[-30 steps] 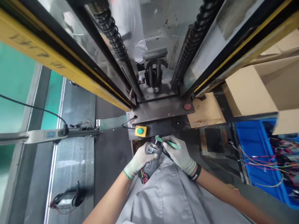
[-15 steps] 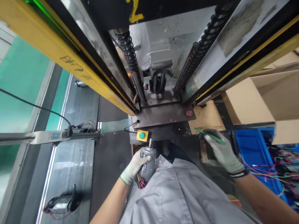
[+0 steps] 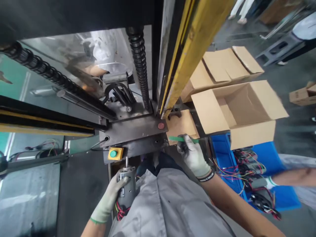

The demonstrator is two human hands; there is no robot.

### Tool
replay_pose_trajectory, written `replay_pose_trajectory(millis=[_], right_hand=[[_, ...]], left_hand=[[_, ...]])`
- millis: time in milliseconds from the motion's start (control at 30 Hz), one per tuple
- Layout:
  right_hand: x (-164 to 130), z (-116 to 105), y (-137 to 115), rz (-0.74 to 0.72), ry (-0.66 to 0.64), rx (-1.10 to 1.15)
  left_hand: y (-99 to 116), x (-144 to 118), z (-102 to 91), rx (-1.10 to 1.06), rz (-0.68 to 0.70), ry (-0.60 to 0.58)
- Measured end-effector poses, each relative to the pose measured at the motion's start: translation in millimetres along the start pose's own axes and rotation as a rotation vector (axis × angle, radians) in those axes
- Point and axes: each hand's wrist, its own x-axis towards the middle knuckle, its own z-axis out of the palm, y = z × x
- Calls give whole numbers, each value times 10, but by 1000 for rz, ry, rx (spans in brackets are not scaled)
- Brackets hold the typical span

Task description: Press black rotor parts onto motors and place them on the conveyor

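Note:
In the head view, my left hand (image 3: 108,197), in a pale glove, is wrapped around a grey electric motor (image 3: 127,188) held upright against my apron. The motor's shaft points up, and red and black wires hang from its lower end. My right hand (image 3: 195,157), also gloved with dark smudges on the fingers, grips a thin green strip (image 3: 176,139) whose exact kind I cannot make out. The strip sticks out on both sides of the fingers, over brown cardboard (image 3: 184,122). A yellow box with a green button (image 3: 115,153) sits just above the motor.
A press with a steel base (image 3: 133,129) and coil springs (image 3: 138,62) stands ahead, between yellow-edged posts. An opened carton (image 3: 237,108) and a blue bin (image 3: 218,144) with wired motors lie to the right. Another person's gloved hand (image 3: 269,182) touches a motor there.
The view has swung right, bringing more cartons and another person's arm into sight. My right hand, with the strip, is closer to my body. My left hand still holds the motor.

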Motion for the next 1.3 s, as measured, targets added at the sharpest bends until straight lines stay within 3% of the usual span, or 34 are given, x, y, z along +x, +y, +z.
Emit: replay_pose_trajectory(millis=[233, 467, 600, 767, 900, 1033, 1167, 1300], right_hand=[[52, -122, -153, -17, -136, -65], [11, -19, 112, 43, -390, -134], [-43, 92, 340, -102, -536, -370], [-84, 132, 512, -299, -616, -624], [-71, 48, 542, -315, -580, -767], [-67, -188, 450, -303, -502, -785], [-62, -594, 344, -289, -395, -762], [20, -1097, 339, -241, -186, -825]], left_hand=[[-105, 160, 381, 65, 52, -62], [-54, 293, 709, 78, 187, -193], [-91, 328, 840, -3, 183, -217], [-223, 325, 899, -95, 184, -217], [-278, 302, 867, -126, 187, -225], [-338, 291, 780, -127, 233, -191], [-405, 289, 689, -103, 240, -167], [-394, 260, 668, -23, 206, -164]])
